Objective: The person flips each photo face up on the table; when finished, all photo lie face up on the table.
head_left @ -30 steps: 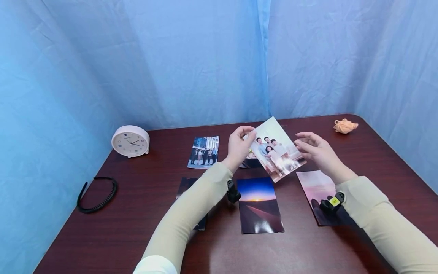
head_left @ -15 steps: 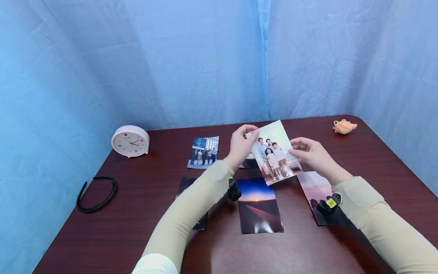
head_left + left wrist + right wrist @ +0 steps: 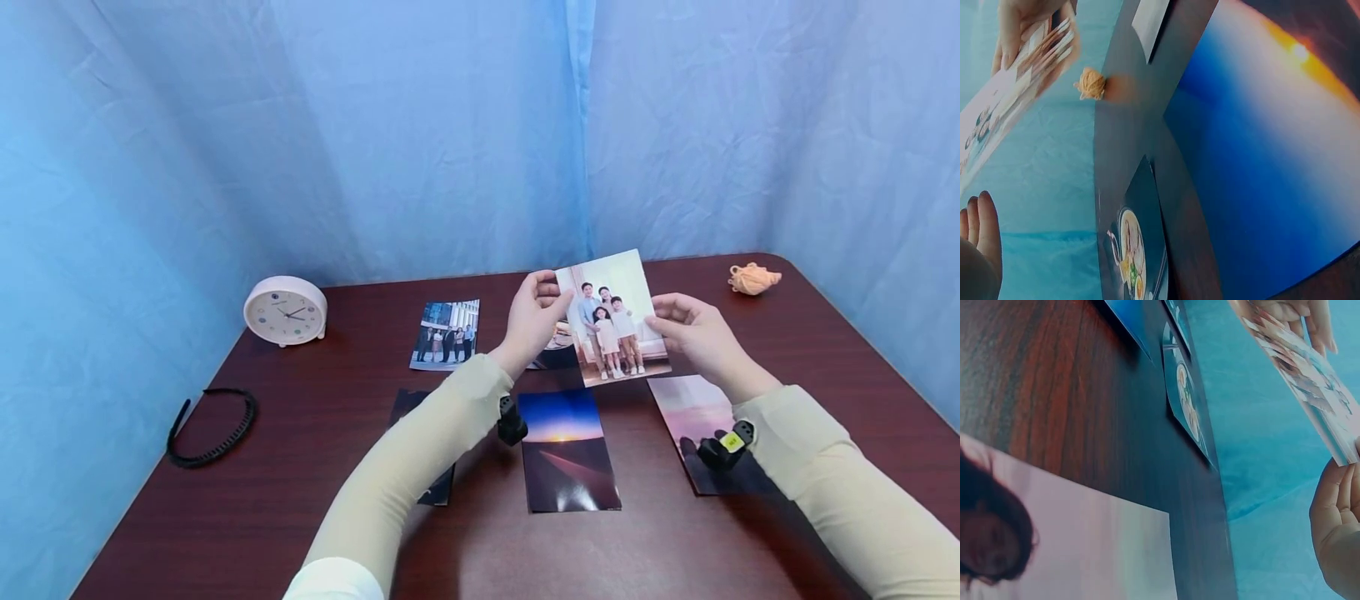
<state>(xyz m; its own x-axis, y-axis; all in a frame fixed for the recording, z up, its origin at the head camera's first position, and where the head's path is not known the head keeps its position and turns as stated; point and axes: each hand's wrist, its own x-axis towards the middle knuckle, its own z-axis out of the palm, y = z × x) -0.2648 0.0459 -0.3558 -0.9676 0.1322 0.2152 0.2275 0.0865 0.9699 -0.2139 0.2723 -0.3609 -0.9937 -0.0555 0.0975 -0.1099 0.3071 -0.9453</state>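
A glossy family photo is held up above the table, nearly upright and slightly tilted. My left hand grips its left edge, thumb on the front and fingers behind. At the opposite edge, my right hand pinches the print with its thumb in front. The right wrist view shows the photo at a slant between both hands. Partly behind it lies a food photo. Below it is a sunset photo, and a pink-sky photo lies under the right wrist.
A group photo lies left of the hands. The left forearm partly covers a dark photo. A white clock and a black headband are on the left side. Orange yarn sits far right. Blue curtains surround the table.
The family photo has turned more upright and risen slightly. My right hand, which had loosened at its edge a second ago, now pinches it again. The photos on the table have not moved.
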